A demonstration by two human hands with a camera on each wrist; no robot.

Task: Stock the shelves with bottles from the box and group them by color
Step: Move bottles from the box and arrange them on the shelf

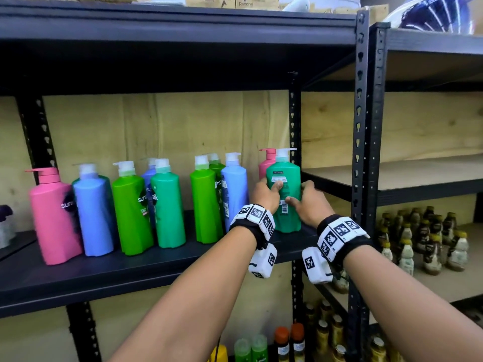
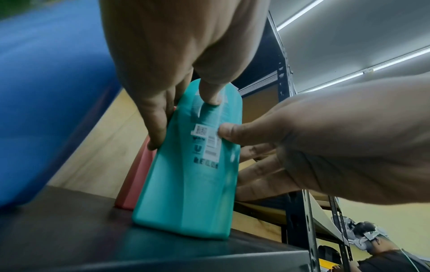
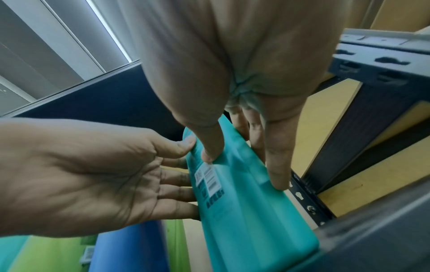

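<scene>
A teal-green pump bottle [image 1: 286,178] stands at the right end of the dark shelf [image 1: 104,273], its back label facing me. My left hand [image 1: 266,194] grips its left side, thumb on the front face. My right hand [image 1: 311,202] grips its right side, thumb on the barcode label. The left wrist view shows the teal bottle [image 2: 193,193] with its base on the shelf, and the right wrist view shows the same bottle [image 3: 251,211]. A pink bottle [image 1: 265,163] stands right behind it. To the left stand a blue bottle [image 1: 234,189], a green one [image 1: 205,202] and several more in mixed colours.
A black upright post [image 1: 294,121] stands just right of the held bottle. The neighbouring rack has a bare light board [image 1: 418,173] and small brown and white bottles [image 1: 423,239] lower down. More bottles [image 1: 287,340] sit on the shelf below. Another person [image 2: 384,257] is far behind.
</scene>
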